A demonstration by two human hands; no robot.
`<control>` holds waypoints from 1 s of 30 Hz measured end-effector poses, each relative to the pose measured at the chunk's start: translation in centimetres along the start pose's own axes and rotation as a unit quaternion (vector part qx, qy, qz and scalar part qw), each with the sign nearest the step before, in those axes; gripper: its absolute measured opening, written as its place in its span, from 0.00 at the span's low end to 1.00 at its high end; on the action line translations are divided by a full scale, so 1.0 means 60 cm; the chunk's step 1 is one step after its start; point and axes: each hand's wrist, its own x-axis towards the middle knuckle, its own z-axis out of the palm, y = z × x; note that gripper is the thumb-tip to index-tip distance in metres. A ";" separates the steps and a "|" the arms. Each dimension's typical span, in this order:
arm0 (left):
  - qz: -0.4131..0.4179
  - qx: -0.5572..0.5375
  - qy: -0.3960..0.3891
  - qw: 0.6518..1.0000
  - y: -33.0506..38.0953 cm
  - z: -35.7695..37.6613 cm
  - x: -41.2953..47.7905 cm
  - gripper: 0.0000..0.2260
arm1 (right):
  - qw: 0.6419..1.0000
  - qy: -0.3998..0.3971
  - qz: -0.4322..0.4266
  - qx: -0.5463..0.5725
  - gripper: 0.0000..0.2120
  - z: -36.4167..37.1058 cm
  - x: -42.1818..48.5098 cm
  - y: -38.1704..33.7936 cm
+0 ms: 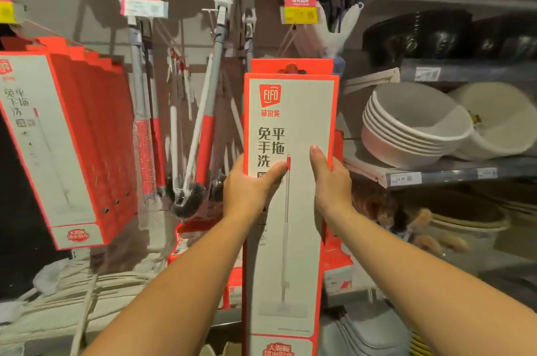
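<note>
Red-and-white mop box (293,123), one, in the grip of left hand (247,190) and right hand (331,184).

At right of the frame, a grey shelf (436,178) with a price-tag rail carries a stack of pale basins (412,129) and a cream basin (499,123) beside it. The upper shelf (470,72) holds what seem dark bowls (421,36), blurred.

Tall red-white mop box (290,210) upright, held mid-height.

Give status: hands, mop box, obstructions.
Left hand and right hand grip the mop box by its sides, thumbs on front. Box upright, another red box right behind it. Hanging brushes left, stacked basins right, both apart.
</note>
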 end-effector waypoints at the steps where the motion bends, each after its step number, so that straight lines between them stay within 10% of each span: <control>1: -0.001 -0.003 0.003 1.000 0.002 0.015 0.008 0.18 | 1.000 -0.005 0.004 -0.002 0.34 -0.006 0.020 0.003; 8: -0.008 -0.006 0.017 1.000 -0.017 0.087 0.076 0.16 | 0.999 -0.029 0.012 -0.020 0.50 -0.010 0.139 0.043; 30: 0.060 0.001 0.001 0.998 -0.035 0.169 0.384 0.13 | 0.999 -0.006 -0.043 -0.008 0.38 0.098 0.409 0.025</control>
